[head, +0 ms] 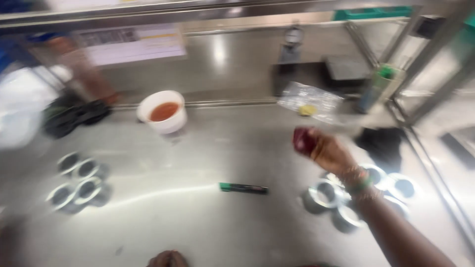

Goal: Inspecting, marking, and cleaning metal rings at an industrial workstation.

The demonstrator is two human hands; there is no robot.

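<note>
The picture is blurred by motion. My right hand (326, 151) is raised over the steel table (237, 227), fingers closed around a small dark red object (303, 140); bangles sit on that wrist. Below my right forearm lie several shiny metal rings (324, 194). Only the knuckles of my left hand (168, 259) show at the bottom edge, and whether it holds anything is hidden. A black marker with a green cap (243, 188) lies on the table between the hands. A second group of metal rings (79, 182) rests at the left.
A white cup of orange-brown liquid (163, 112) stands at the back. A clear plastic bag (310, 102) and a green-capped bottle (378, 86) lie back right, a black cloth (381, 143) beside them. Dark gloves (74, 116) lie back left. A metal frame (430, 64) rises at right.
</note>
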